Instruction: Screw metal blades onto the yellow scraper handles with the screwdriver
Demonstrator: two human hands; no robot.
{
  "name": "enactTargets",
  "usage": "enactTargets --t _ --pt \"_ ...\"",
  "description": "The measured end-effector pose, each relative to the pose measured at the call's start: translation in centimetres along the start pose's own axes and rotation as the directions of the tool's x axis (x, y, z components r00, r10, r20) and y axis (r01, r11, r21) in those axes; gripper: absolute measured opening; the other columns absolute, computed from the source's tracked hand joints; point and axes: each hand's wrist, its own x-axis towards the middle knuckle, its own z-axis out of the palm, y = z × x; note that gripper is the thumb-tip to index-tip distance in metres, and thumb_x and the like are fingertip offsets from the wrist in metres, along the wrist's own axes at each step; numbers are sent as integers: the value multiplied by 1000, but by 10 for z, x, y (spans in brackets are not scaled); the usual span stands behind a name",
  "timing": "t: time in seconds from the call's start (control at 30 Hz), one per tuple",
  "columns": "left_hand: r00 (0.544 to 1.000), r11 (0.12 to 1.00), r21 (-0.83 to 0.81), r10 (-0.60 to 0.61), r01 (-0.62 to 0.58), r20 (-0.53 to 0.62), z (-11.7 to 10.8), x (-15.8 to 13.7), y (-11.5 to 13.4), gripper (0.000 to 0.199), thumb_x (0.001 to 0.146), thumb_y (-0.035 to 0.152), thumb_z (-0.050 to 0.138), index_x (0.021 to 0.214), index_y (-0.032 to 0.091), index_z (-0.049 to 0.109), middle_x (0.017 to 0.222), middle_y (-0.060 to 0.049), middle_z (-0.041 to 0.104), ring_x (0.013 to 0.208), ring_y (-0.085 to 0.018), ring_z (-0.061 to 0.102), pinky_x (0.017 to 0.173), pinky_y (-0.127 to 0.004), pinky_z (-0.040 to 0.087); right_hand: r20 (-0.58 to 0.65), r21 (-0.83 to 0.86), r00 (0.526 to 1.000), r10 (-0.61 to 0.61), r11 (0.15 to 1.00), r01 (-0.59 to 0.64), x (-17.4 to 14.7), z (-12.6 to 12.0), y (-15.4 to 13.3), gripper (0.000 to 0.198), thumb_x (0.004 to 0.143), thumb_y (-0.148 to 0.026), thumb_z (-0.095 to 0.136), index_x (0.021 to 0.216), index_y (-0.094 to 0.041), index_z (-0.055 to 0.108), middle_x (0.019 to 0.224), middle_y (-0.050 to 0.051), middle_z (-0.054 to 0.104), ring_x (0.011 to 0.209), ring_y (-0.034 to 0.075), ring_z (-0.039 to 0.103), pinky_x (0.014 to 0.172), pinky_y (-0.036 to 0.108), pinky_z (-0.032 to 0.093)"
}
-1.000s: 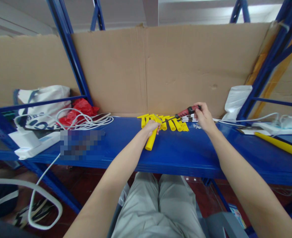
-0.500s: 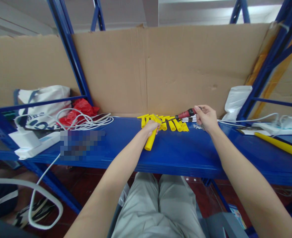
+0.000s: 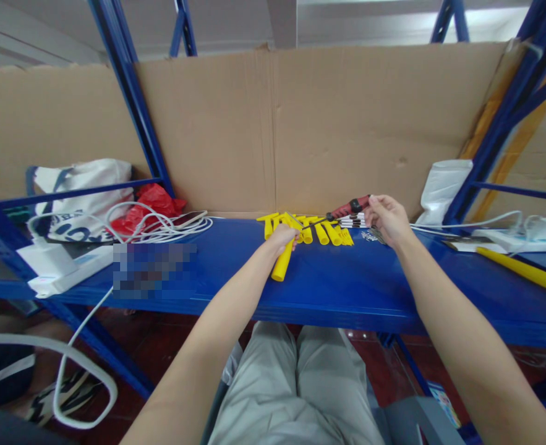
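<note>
My left hand (image 3: 284, 237) is closed around a yellow plastic handle (image 3: 282, 264), whose round end sticks out below the fist toward me. A screwdriver (image 3: 349, 209) with a red and black grip slants down from the right, and its shaft reaches the work at my left fingers. Just where the tip sits is hidden by that hand. The fingers of my right hand (image 3: 388, 220) pinch the back end of the screwdriver's grip. Behind my left hand lie several more yellow plastic handles (image 3: 321, 233) in a row on the blue shelf (image 3: 347, 284).
Small silvery screws (image 3: 369, 236) lie below my right hand, beside thin white pieces with dark ends (image 3: 350, 221). Coiled white cable (image 3: 161, 230), a red plastic bag (image 3: 149, 207) and a power strip (image 3: 71, 272) are at left. A long yellow piece (image 3: 523, 271) lies at right.
My right hand's fingers have shifted around the end of the screwdriver's grip, and the grip has turned a little. My left hand and the yellow handle stay in place.
</note>
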Motion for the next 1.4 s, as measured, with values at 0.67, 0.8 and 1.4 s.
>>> enactTargets --t 0.67,0.8,1.4 --pt "1000 1000 -6 0 0 -28 1 -1 2 24 77 2 48 59 17 43 42 5 42 35 -6 37 42 -22 32 49 93 996 78 992 -83 2 -2 2 27 71 -40 72 78 -21 53 59 -4 59 47 8 55 47 20 47" --pt "1000 1000 -23 16 -16 -27 2 -3 2 25 77 1 47 59 17 42 42 6 42 34 -5 37 40 -21 30 -11 96 998 66 993 -65 2 -1 2 33 66 -43 76 73 -21 51 56 -5 56 47 7 54 45 19 45" --pt "999 1000 -22 16 -17 -37 3 -5 4 27 79 2 47 57 17 42 43 5 41 35 -5 36 41 -21 31 40 112 994 104 988 -108 3 -6 2 33 69 -46 72 74 -21 52 56 -5 56 42 7 50 40 19 41"
